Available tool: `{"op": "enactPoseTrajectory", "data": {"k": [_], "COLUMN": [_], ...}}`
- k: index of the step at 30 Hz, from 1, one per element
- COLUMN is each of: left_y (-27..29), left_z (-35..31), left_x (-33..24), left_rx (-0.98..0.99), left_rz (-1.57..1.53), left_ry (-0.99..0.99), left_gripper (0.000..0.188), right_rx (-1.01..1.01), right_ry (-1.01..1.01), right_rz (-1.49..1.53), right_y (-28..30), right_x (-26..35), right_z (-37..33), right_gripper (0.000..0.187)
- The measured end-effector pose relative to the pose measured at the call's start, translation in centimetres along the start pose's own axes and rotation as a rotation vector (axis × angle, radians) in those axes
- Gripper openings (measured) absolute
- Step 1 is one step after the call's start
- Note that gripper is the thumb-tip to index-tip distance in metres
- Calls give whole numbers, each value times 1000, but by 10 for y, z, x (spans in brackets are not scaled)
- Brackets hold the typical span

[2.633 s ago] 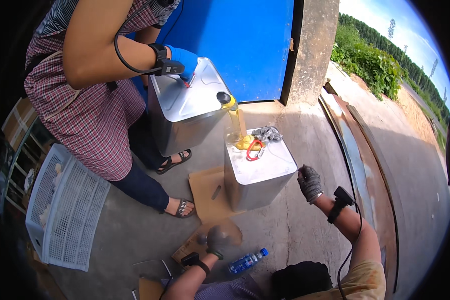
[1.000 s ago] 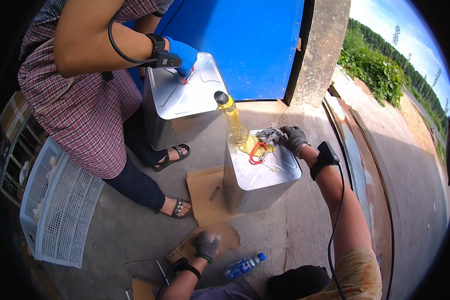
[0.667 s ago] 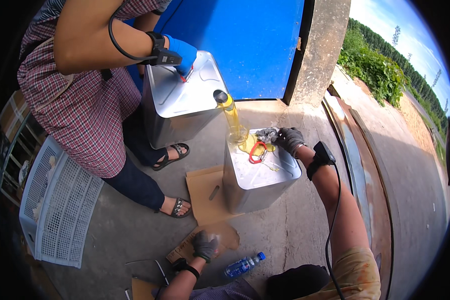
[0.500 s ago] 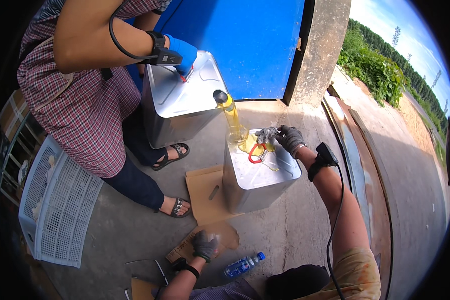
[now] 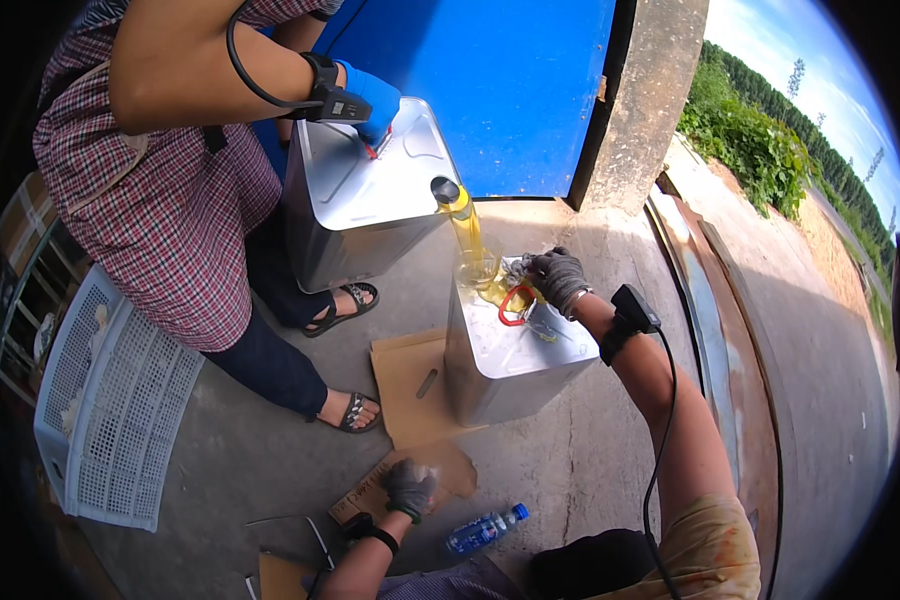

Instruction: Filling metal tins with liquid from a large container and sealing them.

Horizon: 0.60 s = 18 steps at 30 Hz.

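In the head view, the person's gloved right hand (image 5: 558, 277) is now over the far part of the nearer metal tin (image 5: 515, 352), whereas 2.6 seconds ago it was off beside the right corner. Its fingers are bent down onto a crumpled grey cloth (image 5: 516, 266); whether they pinch or merely press it, I cannot tell. Since half a second ago, hand and cloth have shifted left, closer to the clear funnel (image 5: 477, 268) at the tin's far left corner. The red handle (image 5: 503, 309) lies on the lid just beside the fingers, near a yellow puddle (image 5: 494, 294). The gloved left hand (image 5: 408, 488) remains low over brown cardboard (image 5: 457, 472), fingers partly curled, its grip unclear. A co-worker's blue-gloved hand (image 5: 374, 103) stays on the farther tin (image 5: 355, 195), whose dark-tipped spout (image 5: 444, 190) pours yellow liquid (image 5: 467, 232) toward the funnel.
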<state>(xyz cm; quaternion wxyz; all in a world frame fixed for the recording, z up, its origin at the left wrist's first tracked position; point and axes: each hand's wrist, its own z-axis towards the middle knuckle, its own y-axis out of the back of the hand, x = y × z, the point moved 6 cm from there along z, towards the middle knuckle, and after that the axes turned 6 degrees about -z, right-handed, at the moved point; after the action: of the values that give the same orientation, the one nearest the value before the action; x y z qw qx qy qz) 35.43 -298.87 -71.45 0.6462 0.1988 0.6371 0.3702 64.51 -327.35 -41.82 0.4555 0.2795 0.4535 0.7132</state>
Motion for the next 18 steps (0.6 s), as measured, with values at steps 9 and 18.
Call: {"op": "enactPoseTrajectory", "data": {"k": [9, 18], "left_y": [1, -5], "left_z": [0, 0], "left_x": [-6, -7], "left_rx": [-3, -3], "left_rz": [-15, 68], "left_ry": [-2, 15], "left_gripper": [36, 33], "right_rx": [221, 262], "right_ry": [190, 146], "right_rz": [-384, -325], "right_y": [-16, -17], "right_x": [23, 28], "right_z": [19, 15], "right_gripper": [16, 20]}}
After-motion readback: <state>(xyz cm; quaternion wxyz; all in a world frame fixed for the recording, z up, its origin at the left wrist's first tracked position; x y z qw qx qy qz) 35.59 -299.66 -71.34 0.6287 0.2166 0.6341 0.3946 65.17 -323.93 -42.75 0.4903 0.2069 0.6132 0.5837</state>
